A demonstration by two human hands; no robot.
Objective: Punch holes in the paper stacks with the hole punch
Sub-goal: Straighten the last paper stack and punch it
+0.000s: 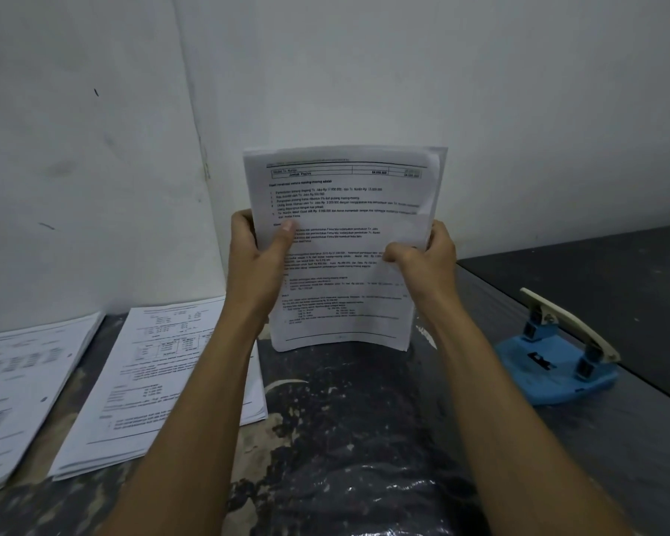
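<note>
A stack of printed white paper [345, 210] stands upright on its bottom edge on the dark table. My left hand [258, 249] grips its left edge with the thumb across the front page. My right hand [426, 257] grips the right edge, fingers curled round it. The sheets at the top right sit slightly uneven. A blue hole punch [557, 361] with a cream lever lies on the table to the right, apart from both hands.
Two more printed paper stacks lie flat at the left: one [163, 381] under my left forearm, another [20, 396] at the far left edge. The dark table [345, 439] is stained with pale marks. A white wall rises close behind.
</note>
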